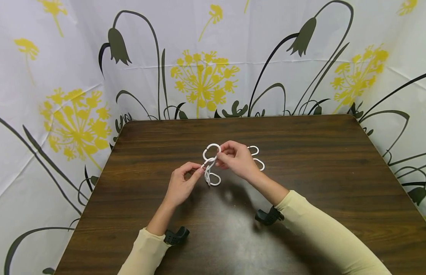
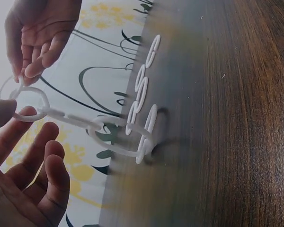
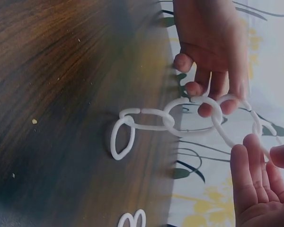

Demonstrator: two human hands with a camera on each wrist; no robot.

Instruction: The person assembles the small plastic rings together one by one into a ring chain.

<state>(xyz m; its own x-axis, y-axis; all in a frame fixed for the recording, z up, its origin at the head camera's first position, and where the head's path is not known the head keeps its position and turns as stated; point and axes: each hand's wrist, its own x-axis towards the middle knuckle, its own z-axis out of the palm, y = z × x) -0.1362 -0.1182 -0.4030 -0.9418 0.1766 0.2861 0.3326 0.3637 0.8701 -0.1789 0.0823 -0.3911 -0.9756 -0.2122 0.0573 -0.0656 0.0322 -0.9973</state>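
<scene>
A short chain of white plastic links (image 1: 211, 159) hangs between my two hands over the table, its lowest link (image 1: 214, 185) down at the wood. My left hand (image 1: 180, 186) pinches one link near the upper end between thumb and forefinger, the other fingers loosely bent in the left wrist view. From the other side, my right hand (image 1: 239, 160) pinches the top link (image 1: 207, 145) with thumb and fingertips. That link stands up as a loop above the rest. In the right wrist view, the chain's lower links (image 3: 149, 127) run down to the table.
More white links (image 1: 264, 166) lie on the dark wooden table (image 1: 319, 172), just beyond my right hand and partly hidden by it. Behind the table's far edge hangs a white curtain (image 1: 230, 23) printed with flowers, which also stands at both sides.
</scene>
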